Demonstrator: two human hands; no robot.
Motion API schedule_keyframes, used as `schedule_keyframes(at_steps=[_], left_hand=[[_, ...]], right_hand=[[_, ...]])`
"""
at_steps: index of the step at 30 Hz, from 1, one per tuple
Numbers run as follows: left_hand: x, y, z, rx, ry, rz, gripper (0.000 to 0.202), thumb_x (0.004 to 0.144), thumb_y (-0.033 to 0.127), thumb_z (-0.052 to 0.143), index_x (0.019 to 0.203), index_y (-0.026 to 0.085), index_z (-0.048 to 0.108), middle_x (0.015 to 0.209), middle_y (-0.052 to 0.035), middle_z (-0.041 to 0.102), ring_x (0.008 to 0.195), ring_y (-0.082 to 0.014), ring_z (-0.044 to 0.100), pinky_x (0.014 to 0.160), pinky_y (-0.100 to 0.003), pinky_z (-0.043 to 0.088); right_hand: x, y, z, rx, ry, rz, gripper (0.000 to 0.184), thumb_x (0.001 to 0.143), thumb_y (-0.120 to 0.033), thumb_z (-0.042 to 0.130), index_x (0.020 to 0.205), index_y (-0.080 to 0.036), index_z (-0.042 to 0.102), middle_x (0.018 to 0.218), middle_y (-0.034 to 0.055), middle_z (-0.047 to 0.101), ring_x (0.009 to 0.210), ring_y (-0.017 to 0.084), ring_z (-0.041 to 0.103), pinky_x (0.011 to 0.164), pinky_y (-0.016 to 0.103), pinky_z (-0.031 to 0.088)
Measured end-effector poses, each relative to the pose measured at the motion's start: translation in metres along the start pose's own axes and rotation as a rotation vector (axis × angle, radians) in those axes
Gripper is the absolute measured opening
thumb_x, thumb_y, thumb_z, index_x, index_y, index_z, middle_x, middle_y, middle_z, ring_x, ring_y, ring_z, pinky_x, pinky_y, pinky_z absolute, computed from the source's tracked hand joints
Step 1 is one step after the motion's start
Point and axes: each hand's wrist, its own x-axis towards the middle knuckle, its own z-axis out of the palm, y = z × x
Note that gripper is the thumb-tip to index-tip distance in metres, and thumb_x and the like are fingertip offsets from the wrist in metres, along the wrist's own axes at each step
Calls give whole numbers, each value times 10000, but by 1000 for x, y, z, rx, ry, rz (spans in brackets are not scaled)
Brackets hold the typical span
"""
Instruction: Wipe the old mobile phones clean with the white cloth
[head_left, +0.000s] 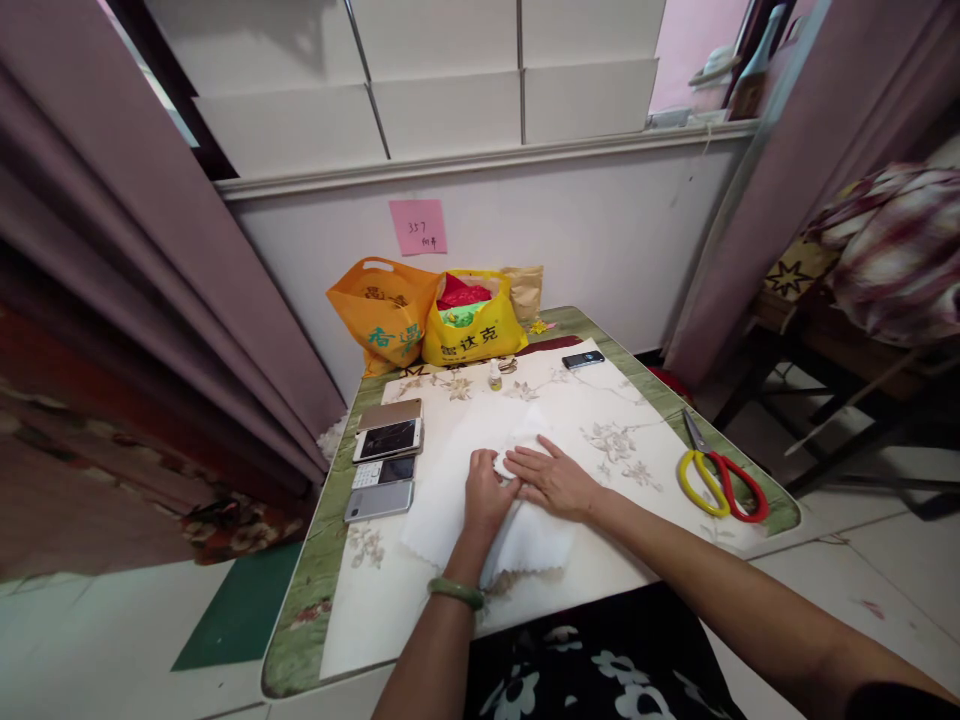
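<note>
On the table lies a thin white cloth [442, 490] with a wavy edge. My left hand [486, 492], a green bangle on its wrist, has its fingers curled round a small white bunched part [504, 465] at the cloth's middle. My right hand [553, 480] rests palm down over the same spot, fingers stretched out and pressing on the white cloth. Whether anything is wrapped inside is hidden by the hands. Left of the cloth, several phones [386, 440] lie in a column. Beyond it stands a small bottle [495, 376].
Scissors [720, 480] with yellow and red handles lie at the table's right. A dark phone [583, 359] is at the back right. An orange bag [386, 315], a yellow bag [476, 330] and a brown paper bag [526, 292] stand along the wall.
</note>
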Motion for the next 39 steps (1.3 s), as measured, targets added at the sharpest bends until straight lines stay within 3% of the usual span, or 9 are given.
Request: schedule_keyframes(at_steps=[4, 6, 13, 19, 21, 25, 31, 36, 39], left_hand=[[1, 5, -2, 28, 2, -17, 360, 642, 235, 741, 899, 194, 493, 837, 19, 469, 600, -106, 477, 684, -300, 472], [2, 6, -2, 20, 4, -32, 382, 629, 222, 749, 908, 196, 490, 841, 22, 466, 593, -104, 474, 698, -308, 476], [0, 4, -2, 8, 8, -11, 398, 632, 219, 752, 936, 188, 497, 868, 16, 466, 588, -99, 474, 698, -312, 481], [-2, 1, -1, 25, 1, 12, 346, 697, 223, 709, 963, 185, 492, 894, 1, 472, 594, -97, 475, 680, -301, 478], [-2, 2, -1, 33, 1, 10, 346, 697, 225, 710, 958, 187, 486, 907, -3, 476, 596, -96, 473, 678, -299, 478], [-2, 2, -1, 40, -5, 6, 395, 668, 229, 733, 963, 189, 474, 922, -7, 478, 617, -104, 487, 672, -299, 483], [-2, -2, 1, 43, -16, 25, 368, 705, 227, 699, 983, 188, 460, 959, -25, 487, 685, -126, 523, 681, -302, 488], [-2, -4, 3, 65, -16, 52, 401, 697, 260, 715, 996, 190, 457, 977, -41, 501, 789, -165, 557, 686, -308, 490], [-3, -4, 3, 79, -14, 58, 411, 688, 249, 716, 1000, 192, 455, 977, -46, 505, 844, -184, 565, 696, -311, 489]], right_hand=[[-9, 9, 8, -43, 146, 381, 487, 999, -428, 273, 1426, -246, 421, 1443, 77, 474, 1383, 278, 335, 1125, 608, 59], [-13, 12, 14, -55, 216, 461, 486, 986, -386, 304, 1407, -190, 449, 1427, 112, 488, 1379, 290, 334, 1128, 581, 109], [-20, 7, 13, -30, 360, 330, 390, 948, -297, 402, 1282, -200, 579, 1355, 86, 564, 1329, 271, 407, 1151, 543, 93], [-21, 0, 4, 71, 184, -130, 383, 956, -278, 395, 1291, -269, 582, 1317, 24, 604, 1265, 211, 494, 1153, 478, 185], [-19, 0, 6, 46, 191, -45, 388, 962, -337, 402, 1310, -282, 565, 1349, 26, 577, 1304, 230, 454, 1154, 506, 156], [-15, 2, 10, -62, 269, 385, 551, 951, -477, 405, 1416, -186, 450, 1431, 126, 478, 1369, 323, 350, 1128, 593, 108], [-15, 3, 7, 26, 107, -91, 503, 975, -380, 372, 1461, -246, 368, 1462, 49, 451, 1368, 205, 369, 1163, 460, 136], [-14, 5, 14, -16, 244, 303, 584, 935, -471, 437, 1436, -173, 414, 1435, 137, 471, 1330, 290, 412, 1114, 537, 207], [-17, 5, 13, -32, 222, 193, 624, 915, -462, 472, 1448, -147, 392, 1448, 152, 450, 1351, 310, 378, 1122, 552, 179]])
